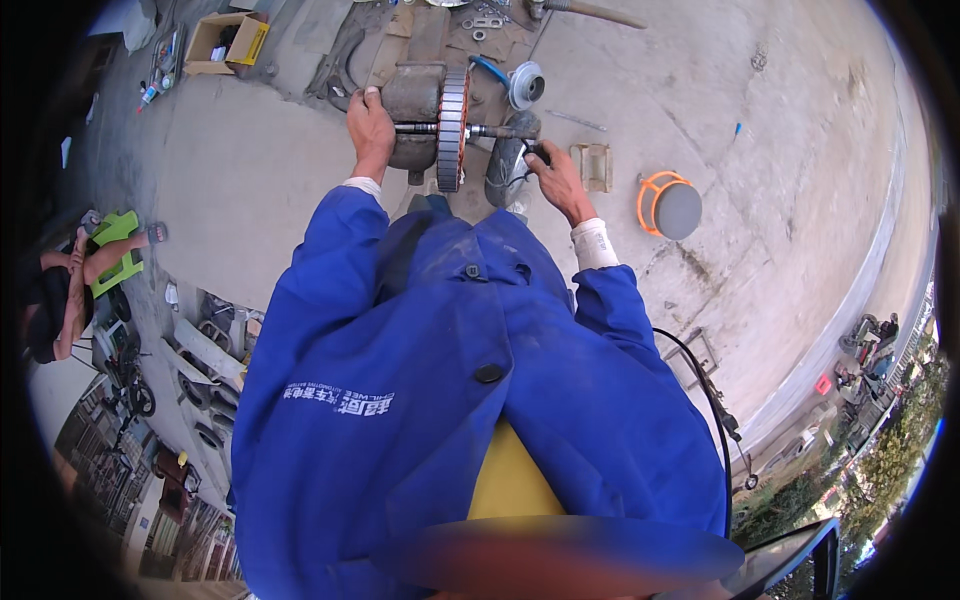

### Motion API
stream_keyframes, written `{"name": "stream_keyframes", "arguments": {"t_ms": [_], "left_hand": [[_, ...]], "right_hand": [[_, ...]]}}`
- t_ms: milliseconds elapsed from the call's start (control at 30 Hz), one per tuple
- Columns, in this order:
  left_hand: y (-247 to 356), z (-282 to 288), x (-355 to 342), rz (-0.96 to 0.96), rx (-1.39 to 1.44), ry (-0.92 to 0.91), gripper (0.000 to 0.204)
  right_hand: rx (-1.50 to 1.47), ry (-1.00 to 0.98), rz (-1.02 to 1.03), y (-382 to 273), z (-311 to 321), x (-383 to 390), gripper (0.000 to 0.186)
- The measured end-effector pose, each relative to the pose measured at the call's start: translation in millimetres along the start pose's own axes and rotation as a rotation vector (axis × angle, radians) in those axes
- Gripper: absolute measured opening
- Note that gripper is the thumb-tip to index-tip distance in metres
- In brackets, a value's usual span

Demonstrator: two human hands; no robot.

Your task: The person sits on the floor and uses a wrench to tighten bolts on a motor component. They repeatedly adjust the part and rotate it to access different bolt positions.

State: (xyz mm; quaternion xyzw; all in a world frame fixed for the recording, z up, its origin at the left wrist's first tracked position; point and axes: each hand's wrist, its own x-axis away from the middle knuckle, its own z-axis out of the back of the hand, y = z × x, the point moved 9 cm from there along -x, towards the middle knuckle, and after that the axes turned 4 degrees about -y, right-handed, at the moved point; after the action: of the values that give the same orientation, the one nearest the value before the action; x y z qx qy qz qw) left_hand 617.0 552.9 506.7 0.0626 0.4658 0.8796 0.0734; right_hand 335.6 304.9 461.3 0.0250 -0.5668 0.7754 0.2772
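Against the left side of a grey cylindrical metal motor housing point(412, 95), my left hand point(370, 132) is closed with the thumb up. A ring-shaped motor core point(453, 130) stands on edge beside the housing, with light metal segments round its rim and orange windings on its right side. Through its middle runs a metal shaft point(490, 131), level from left to right. My right hand point(560, 180) is closed near the shaft's right end, around something dark that the fingers mostly hide. Just below that end is a dark rounded object point(505, 172), partly covered by a thin black cord.
A grey wheel-like metal part point(526, 85) and a blue strip lie beyond the core. To the right are a small tan tray point(592, 167) and an orange-framed stool point(675, 208). An open cardboard box point(225, 45) stands far left. Someone sits on a green chair point(118, 250) at left.
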Motion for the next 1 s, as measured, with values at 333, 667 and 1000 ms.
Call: {"name": "stream_keyframes", "arguments": {"t_ms": [333, 667, 1000], "left_hand": [[2, 3, 4, 0.027, -0.006, 0.016, 0.047], [1, 1, 5, 0.024, 0.030, 0.034, 0.046], [5, 4, 4, 0.057, 0.004, 0.030, 0.046]], "right_hand": [[-0.554, -0.031, -0.285, -2, -14, 17, 0.021], [-0.620, -0.016, -0.327, -3, -11, 22, 0.022], [-0.189, -0.030, -0.094, 23, -29, 1, 0.035]]}}
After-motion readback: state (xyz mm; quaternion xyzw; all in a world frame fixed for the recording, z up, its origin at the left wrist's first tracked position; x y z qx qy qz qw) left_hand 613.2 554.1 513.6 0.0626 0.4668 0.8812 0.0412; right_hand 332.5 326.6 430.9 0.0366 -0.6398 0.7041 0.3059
